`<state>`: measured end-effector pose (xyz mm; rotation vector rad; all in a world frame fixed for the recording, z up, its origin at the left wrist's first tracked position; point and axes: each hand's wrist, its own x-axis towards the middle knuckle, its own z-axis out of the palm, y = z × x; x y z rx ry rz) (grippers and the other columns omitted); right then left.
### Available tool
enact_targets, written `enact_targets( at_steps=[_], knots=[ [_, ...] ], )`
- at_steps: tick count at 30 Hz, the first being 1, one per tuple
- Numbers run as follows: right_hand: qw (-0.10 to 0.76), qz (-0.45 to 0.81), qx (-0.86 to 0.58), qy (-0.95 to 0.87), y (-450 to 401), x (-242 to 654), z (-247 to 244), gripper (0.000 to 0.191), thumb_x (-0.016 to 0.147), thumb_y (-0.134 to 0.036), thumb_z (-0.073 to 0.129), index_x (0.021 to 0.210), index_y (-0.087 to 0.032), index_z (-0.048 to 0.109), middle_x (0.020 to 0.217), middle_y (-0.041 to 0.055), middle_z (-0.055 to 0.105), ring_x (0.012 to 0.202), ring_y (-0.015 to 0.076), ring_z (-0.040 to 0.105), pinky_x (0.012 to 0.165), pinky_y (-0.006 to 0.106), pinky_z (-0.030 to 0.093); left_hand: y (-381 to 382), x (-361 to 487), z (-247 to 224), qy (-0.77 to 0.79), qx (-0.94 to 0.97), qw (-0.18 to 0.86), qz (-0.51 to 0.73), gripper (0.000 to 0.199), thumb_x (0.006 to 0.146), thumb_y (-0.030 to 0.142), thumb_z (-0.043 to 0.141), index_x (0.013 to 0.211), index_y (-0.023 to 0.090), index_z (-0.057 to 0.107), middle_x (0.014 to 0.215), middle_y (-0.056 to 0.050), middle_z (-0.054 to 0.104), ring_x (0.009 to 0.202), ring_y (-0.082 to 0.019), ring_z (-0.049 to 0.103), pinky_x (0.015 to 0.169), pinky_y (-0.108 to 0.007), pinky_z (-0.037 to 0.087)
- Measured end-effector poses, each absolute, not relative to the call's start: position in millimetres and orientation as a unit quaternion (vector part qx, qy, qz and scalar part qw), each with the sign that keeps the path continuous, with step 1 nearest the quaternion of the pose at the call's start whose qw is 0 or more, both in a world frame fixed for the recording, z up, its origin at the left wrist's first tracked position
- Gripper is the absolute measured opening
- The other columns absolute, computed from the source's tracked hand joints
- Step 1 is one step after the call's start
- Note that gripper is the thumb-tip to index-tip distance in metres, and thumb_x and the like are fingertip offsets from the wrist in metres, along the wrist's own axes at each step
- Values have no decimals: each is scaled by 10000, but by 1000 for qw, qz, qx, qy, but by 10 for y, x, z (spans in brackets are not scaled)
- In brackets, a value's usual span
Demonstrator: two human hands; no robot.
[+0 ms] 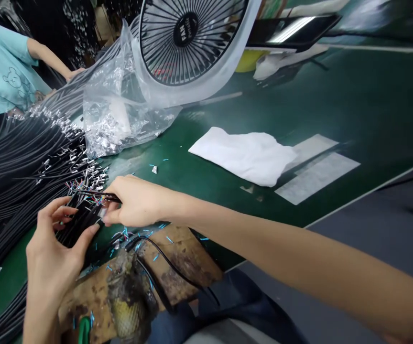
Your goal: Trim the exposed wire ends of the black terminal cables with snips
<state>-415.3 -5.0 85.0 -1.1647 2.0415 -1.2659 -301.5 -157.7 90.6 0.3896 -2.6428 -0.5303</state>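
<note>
My right hand (138, 200) is closed around a pair of dark tweezers (111, 196), whose tips point left into the wire ends. A small whitish piece (102, 213) shows by its lower fingers; I cannot tell whether it is gripped. To the left, my left hand (58, 239) is open, thumb and curved fingers apart, over the cable ends. Black cables (16, 186) lie in a thick bundle beside it, many with silvery tips (95, 174). Bare coloured wires (75, 187) stick out near the tweezers.
A stained wooden board (181, 253) at the front edge carries a crusted, yellowish lump (127, 313), a black cord and blue scraps. A fan (188, 43), clear plastic bag (116, 114), white cloth (245, 155) and paper strips (317, 177) lie beyond. A person in a light-blue shirt (9, 67) touches cables.
</note>
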Motion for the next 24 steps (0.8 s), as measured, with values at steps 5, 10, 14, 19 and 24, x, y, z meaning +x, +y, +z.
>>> enact_targets(
  at_steps=[5,10,14,19,24],
  knots=[
    [235,-466,-397,755,-129,-4170,742,98,673,-71,572,595,-131,568,605,-10,638,609,91,573,541,172,363,-1490,-2962,830,-955,130,259,-69,275,691,378,698,832,225,518,619,55,512,522,-124,514,532,-235,403],
    [250,-464,-353,773,-169,-4106,754,88,677,-122,589,592,-137,574,597,-3,650,614,109,606,534,172,386,-1468,-2912,831,-966,82,220,-105,176,743,367,666,756,230,556,607,68,608,528,-106,597,529,-187,430],
    [301,-505,-317,744,-187,-4046,775,85,699,-160,595,620,-128,597,579,-7,637,563,89,586,506,153,389,-1475,-2892,818,-977,49,150,-145,150,745,268,631,887,257,584,707,62,677,594,-123,646,560,-187,466],
    [207,-431,-350,806,-44,-4128,928,210,797,-220,540,619,-139,617,562,8,611,523,82,510,504,180,330,-1506,-2858,813,-956,78,186,-215,214,753,247,590,964,257,629,714,30,701,589,-148,662,554,-210,501],
    [-24,-384,-245,890,81,-4133,1115,286,807,-291,546,569,-145,605,507,0,494,497,88,384,501,230,233,-1604,-2786,910,-900,123,247,-337,241,739,321,652,959,228,690,669,9,700,520,-145,636,501,-216,504]
  ],
)
